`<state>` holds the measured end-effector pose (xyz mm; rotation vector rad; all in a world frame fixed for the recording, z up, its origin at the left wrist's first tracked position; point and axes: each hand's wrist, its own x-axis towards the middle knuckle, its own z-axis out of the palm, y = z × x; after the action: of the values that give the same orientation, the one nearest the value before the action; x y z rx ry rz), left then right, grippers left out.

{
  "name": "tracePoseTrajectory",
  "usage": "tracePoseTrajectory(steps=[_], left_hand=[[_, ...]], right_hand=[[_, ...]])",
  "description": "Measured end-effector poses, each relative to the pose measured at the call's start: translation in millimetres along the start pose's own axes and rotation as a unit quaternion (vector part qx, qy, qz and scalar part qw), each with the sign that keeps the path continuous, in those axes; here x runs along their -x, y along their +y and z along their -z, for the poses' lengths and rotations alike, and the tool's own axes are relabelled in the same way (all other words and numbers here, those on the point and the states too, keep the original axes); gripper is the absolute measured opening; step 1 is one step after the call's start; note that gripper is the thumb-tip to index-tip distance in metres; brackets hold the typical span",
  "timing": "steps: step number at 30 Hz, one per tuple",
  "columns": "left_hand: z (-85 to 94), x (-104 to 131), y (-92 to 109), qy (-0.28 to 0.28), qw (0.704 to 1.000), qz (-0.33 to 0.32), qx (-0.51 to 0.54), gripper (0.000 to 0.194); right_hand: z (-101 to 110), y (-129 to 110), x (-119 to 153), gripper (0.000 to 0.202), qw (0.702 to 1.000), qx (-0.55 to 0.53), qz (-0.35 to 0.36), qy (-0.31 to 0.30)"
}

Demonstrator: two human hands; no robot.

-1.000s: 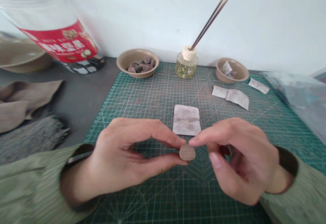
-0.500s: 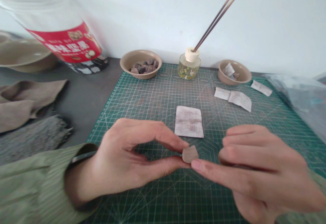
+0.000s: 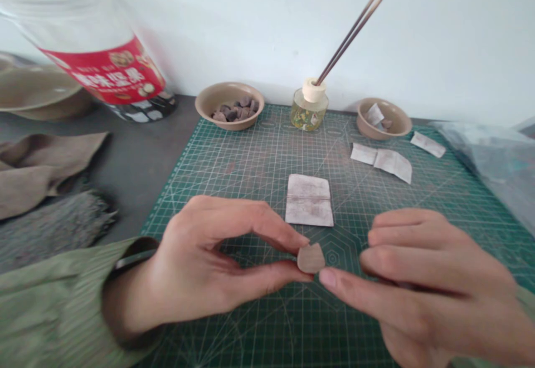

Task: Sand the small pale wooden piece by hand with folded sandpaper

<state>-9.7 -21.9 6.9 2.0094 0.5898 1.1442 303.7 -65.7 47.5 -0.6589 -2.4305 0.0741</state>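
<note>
The left hand [image 3: 200, 267] pinches a small brown chip [image 3: 310, 258] between thumb and finger, above the green mat [image 3: 251, 156]; the right hand [image 3: 422, 284], half open at 3 o'clock, touches it with its thumb tip and grips nothing.

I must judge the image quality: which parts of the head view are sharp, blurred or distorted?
Head view: soft, even daylight, no glare; the small tan flat piece and green grid cutting mat are fairly sharp; the clear red-labelled jar leans, stretched by the wide lens; the right hand looks slightly soft.
</note>
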Motion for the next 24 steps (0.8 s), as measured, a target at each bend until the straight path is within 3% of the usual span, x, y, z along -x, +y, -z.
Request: tracePoseTrajectory(steps=[11,19,24], left_hand=[[0.6,-1.0,1.2,-0.005,1.0,0.012,0.018,0.022],[2.3,-2.0,4.0,-0.015,1.0,0.011,0.016,0.02],[1.9,-1.6,3.0,-0.011,1.0,0.002,0.025,0.022]], right_hand=[[4.1,0.4,3.4,0.02,0.999,-0.002,0.0,-0.032],[3.0,-0.8,9.7,0.019,1.0,0.021,-0.02,0.004],[-0.4,-2.5,10.4,0.014,0.997,0.017,-0.042,0.062]])
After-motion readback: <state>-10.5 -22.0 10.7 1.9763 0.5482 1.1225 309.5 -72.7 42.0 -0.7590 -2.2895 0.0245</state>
